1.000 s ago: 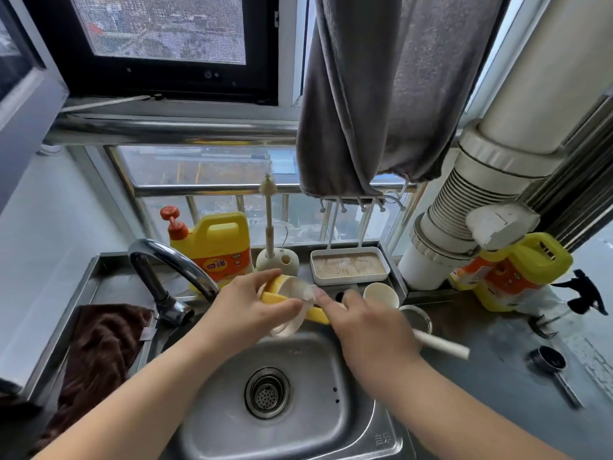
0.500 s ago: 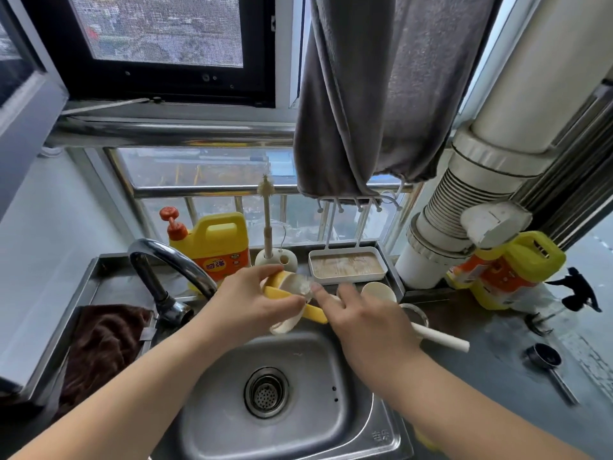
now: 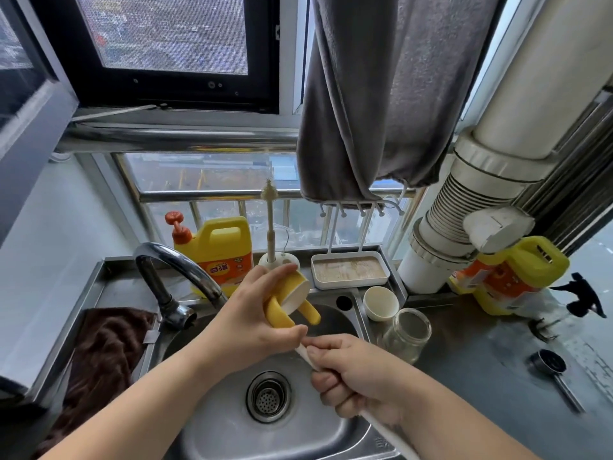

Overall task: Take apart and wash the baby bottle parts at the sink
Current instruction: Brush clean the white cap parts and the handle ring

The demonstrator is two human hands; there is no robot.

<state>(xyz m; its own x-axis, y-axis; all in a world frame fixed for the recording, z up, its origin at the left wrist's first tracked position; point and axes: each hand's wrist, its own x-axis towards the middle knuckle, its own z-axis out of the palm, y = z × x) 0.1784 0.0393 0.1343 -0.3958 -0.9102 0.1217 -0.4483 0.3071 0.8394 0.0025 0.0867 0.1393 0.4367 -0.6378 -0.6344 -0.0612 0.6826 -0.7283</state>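
Left hand [image 3: 247,318] fingers curled around the yellow handled bottle collar [image 3: 288,302] above the sink [image 3: 212,423]; right hand [image 3: 360,381] fingers closed around the white brush handle [image 3: 381,426].

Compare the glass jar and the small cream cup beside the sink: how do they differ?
The glass jar is clear, while the cream cup is opaque. The jar is taller and sits nearer the person; the cup is squat and farther back, closer to the white tray. Both stand upright, mouths open, right of the sink.
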